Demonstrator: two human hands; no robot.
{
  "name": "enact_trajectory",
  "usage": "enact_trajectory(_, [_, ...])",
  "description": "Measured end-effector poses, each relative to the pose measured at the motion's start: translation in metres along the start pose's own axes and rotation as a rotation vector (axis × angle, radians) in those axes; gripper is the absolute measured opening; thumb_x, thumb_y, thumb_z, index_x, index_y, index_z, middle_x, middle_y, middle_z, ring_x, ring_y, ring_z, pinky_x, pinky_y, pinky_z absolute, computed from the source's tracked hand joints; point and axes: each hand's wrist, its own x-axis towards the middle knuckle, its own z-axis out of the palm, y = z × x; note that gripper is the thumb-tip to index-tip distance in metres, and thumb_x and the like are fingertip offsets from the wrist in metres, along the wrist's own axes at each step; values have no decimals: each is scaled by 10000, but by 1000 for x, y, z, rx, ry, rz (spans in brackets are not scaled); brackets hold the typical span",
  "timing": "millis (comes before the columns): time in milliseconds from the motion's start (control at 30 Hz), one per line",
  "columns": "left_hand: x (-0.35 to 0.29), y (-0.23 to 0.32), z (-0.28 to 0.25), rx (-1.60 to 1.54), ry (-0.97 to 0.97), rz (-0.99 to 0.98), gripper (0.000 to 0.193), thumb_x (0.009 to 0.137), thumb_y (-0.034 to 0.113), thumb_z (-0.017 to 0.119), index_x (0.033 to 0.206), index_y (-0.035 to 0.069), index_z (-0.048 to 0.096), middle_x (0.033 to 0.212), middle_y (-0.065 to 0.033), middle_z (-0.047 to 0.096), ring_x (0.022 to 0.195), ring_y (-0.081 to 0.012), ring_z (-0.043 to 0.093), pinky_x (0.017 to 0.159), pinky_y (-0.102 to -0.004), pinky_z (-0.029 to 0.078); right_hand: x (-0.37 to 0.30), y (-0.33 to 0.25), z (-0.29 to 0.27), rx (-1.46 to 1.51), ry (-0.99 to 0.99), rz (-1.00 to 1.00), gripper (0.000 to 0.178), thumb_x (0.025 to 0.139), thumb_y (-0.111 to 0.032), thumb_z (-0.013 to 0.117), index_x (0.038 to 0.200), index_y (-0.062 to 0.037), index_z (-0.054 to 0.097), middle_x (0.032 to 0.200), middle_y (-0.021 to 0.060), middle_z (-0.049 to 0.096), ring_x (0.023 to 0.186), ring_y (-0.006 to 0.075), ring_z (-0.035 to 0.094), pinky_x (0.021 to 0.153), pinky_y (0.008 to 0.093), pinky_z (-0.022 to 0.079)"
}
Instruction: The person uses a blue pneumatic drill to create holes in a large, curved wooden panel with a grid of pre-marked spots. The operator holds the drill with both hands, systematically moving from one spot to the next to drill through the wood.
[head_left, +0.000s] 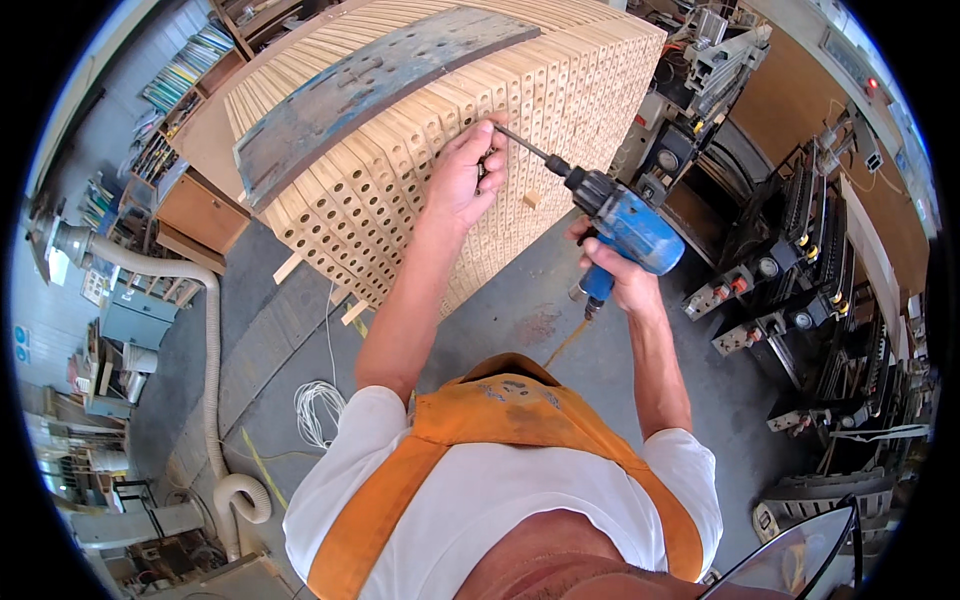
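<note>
Meanwhile the right hand (612, 270) was clamped around the handle of a blue power drill (625, 225), whose long bit (520, 142) ran up and away from that grip to the stacked wooden pieces (400, 190). Just beyond the bit's tip, the left hand (465, 175) lay against the drilled ends, fingers pinched together around the bit.
</note>
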Motion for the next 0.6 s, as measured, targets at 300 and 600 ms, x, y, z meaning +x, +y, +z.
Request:
enact_trajectory(300, [7,-7,-8,-217,-13,38,264,987,219,499,1198,63,523,850,15,525,604,-48,434,428,-156,316,31,12,18,-14,-12,56,305,836,-91,658,1132,-36,607,1017,95,670,967,215,651,707,310,519])
enact_trajectory(600, [-32,-44,-35,-57,135,-317,208,991,238,466,1031,39,513,861,-6,549,534,-44,405,360,-168,281,29,-22,32,-368,6,-83,207,816,-45,693,1021,-46,671,938,33,697,856,96,613,741,263,491])
